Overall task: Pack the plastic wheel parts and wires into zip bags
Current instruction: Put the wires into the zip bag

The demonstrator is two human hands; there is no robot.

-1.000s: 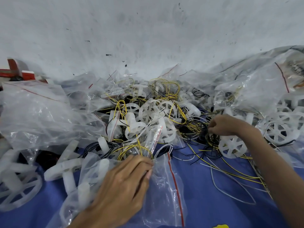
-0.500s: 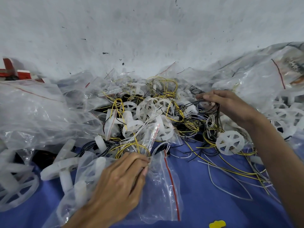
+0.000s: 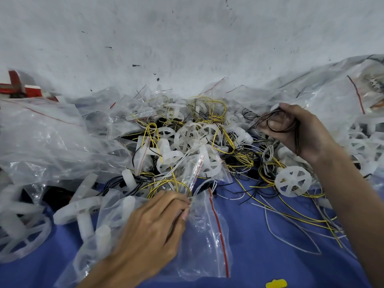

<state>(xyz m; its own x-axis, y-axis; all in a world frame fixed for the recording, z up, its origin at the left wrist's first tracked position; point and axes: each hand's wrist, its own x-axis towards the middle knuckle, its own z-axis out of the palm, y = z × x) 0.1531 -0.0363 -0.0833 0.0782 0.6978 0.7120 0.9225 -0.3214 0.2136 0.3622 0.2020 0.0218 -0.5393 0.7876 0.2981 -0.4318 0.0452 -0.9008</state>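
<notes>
left hand (image 3: pixel 153 223) pinches the crinkly clear zip bag (image 3: pixel 203 235); right hand (image 3: pixel 299 129) grips a looped dark wire bundle (image 3: pixel 278 121) above the blue cloth (image 3: pixel 259 246), scuffed white wall (image 3: pixel 187 38) behind.

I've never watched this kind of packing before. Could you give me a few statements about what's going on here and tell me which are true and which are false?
1. The right hand holds a coil of dark wires. True.
2. The left hand holds a pair of scissors. False: it pinches the mouth of a clear zip bag.
3. A spoked white wheel lies on the blue cloth. True.
4. The seal strip on that zip bag is green. False: it is red.
</notes>
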